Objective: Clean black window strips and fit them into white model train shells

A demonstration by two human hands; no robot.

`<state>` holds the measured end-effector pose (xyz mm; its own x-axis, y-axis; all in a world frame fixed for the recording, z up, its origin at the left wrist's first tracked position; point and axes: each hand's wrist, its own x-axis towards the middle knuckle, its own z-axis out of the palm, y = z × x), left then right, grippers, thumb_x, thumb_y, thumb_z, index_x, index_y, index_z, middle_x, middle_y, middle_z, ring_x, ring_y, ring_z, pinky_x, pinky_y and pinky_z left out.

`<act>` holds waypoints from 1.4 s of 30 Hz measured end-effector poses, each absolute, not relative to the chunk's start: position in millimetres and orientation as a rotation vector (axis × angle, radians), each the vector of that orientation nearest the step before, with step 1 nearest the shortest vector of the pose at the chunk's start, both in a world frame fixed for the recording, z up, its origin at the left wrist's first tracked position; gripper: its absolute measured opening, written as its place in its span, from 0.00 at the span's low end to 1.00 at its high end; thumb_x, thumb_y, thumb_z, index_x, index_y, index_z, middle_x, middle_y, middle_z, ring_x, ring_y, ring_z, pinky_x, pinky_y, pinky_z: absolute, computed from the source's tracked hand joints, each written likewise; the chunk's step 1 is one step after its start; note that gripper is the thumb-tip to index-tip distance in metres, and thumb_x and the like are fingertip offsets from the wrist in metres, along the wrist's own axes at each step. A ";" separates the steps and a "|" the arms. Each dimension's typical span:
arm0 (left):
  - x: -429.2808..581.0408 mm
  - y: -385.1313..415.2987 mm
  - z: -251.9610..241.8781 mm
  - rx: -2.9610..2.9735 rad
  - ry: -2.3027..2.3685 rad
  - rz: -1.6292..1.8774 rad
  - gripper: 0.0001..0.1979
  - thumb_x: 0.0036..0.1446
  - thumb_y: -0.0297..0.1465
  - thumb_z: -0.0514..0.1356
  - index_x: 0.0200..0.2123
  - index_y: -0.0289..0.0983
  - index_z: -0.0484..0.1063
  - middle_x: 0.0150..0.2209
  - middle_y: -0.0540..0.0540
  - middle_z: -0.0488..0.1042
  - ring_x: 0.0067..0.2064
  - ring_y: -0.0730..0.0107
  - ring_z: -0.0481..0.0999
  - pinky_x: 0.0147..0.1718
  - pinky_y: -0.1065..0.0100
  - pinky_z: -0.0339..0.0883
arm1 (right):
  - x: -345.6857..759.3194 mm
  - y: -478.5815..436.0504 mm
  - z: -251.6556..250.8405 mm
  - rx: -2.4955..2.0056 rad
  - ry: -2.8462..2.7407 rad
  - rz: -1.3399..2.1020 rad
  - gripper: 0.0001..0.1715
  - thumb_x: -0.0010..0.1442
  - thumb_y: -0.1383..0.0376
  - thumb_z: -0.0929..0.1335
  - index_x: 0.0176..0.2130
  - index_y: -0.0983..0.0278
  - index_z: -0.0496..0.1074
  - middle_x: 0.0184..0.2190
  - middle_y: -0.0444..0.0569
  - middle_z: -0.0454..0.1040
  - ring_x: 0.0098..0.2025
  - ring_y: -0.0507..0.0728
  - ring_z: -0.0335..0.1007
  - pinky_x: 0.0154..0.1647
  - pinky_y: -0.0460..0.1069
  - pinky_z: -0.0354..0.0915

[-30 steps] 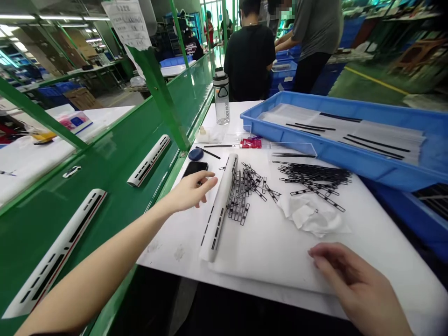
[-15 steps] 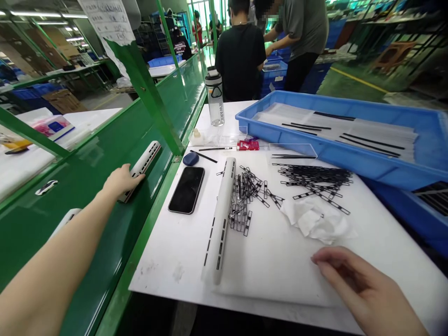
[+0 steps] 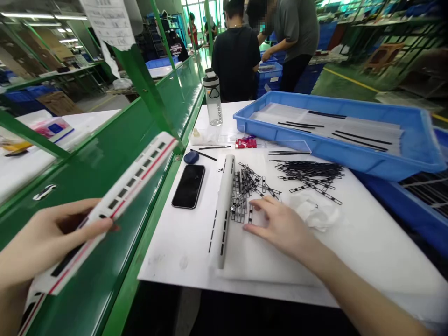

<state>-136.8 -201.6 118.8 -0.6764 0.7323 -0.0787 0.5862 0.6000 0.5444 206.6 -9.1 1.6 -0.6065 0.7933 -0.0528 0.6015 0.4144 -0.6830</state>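
Observation:
My left hand (image 3: 66,233) grips a long white shell with a red stripe and black windows (image 3: 136,179), tilted above the green channel at the left. My right hand (image 3: 276,224) is over the white table, thumb and fingers apart, beside the near end of a loose pile of small black frames (image 3: 245,186). One black frame (image 3: 251,213) lies between its fingertips; whether they touch it is not clear. A second white shell with black slots (image 3: 224,214) lies lengthwise on the table, left of the pile.
A phone (image 3: 189,186), a blue case (image 3: 191,157) and a bottle (image 3: 213,100) stand or lie left. A blue tray (image 3: 325,151) with black strips is behind, a crumpled tissue (image 3: 315,210) at right. Two people (image 3: 236,60) are beyond the table.
My left hand has lifted a white shell from the green channel and brought it nearer. My right hand has moved left and forward to the black frames.

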 end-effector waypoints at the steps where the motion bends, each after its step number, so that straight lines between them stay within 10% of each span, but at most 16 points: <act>1: -120.3 -209.6 123.0 1.090 2.404 0.771 0.22 0.51 0.42 0.71 0.46 0.34 0.81 0.34 0.54 0.84 0.36 0.62 0.80 0.35 0.73 0.70 | 212.4 -7.6 0.9 -1.218 -2.351 1.042 0.26 0.59 0.57 0.75 0.54 0.63 0.75 0.45 0.55 0.78 0.44 0.68 0.76 0.44 0.62 0.72; 13: 60.6 -151.5 89.3 1.004 1.120 0.875 0.25 0.62 0.42 0.69 0.59 0.41 0.74 0.42 0.45 0.81 0.35 0.67 0.81 0.36 0.70 0.74 | 313.1 -48.6 18.0 -0.899 -1.005 1.832 0.34 0.60 0.60 0.77 0.62 0.50 0.66 0.36 0.42 0.76 0.31 0.53 0.77 0.24 0.43 0.67; 19: 167.7 -138.0 41.8 0.851 0.803 0.970 0.29 0.62 0.45 0.69 0.60 0.37 0.71 0.45 0.41 0.77 0.40 0.67 0.77 0.40 0.68 0.72 | 332.7 -73.1 23.8 -0.961 -0.571 1.638 0.18 0.57 0.56 0.78 0.45 0.61 0.80 0.39 0.47 0.81 0.38 0.55 0.78 0.39 0.47 0.77; 25: 205.3 -118.0 12.7 1.080 0.649 0.959 0.35 0.66 0.40 0.65 0.69 0.35 0.57 0.46 0.39 0.78 0.43 0.64 0.75 0.47 0.61 0.69 | 347.8 -85.7 29.0 -1.085 -0.332 1.613 0.24 0.61 0.47 0.73 0.48 0.61 0.82 0.48 0.54 0.83 0.56 0.67 0.78 0.50 0.56 0.78; 32: 179.7 -113.0 36.5 1.650 1.058 0.748 0.31 0.60 0.33 0.68 0.66 0.41 0.67 0.61 0.37 0.74 0.60 0.44 0.72 0.62 0.45 0.63 | 355.9 -69.9 32.1 -1.154 -0.738 1.444 0.21 0.63 0.47 0.68 0.37 0.62 0.76 0.29 0.50 0.80 0.26 0.61 0.77 0.23 0.52 0.72; 39: 112.7 -118.5 34.7 0.799 0.580 0.997 0.28 0.70 0.51 0.53 0.62 0.42 0.71 0.59 0.33 0.76 0.54 0.44 0.80 0.40 0.57 0.78 | 361.9 -27.3 50.2 -0.728 -2.332 0.233 0.06 0.70 0.70 0.62 0.44 0.62 0.68 0.30 0.48 0.76 0.30 0.58 0.72 0.33 0.52 0.66; 42: 101.5 -119.3 25.3 0.618 0.601 1.013 0.29 0.68 0.51 0.56 0.64 0.40 0.70 0.59 0.33 0.77 0.57 0.43 0.78 0.48 0.55 0.77 | 352.8 -13.7 33.9 -0.495 -2.521 0.015 0.08 0.68 0.72 0.61 0.44 0.65 0.67 0.29 0.49 0.74 0.31 0.59 0.71 0.34 0.54 0.65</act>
<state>101.5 -119.3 25.3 0.4030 0.8994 -0.1694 -0.5792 0.3939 0.7137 352.8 -13.7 33.9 -0.7722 0.3512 0.5295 0.3450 0.9316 -0.1148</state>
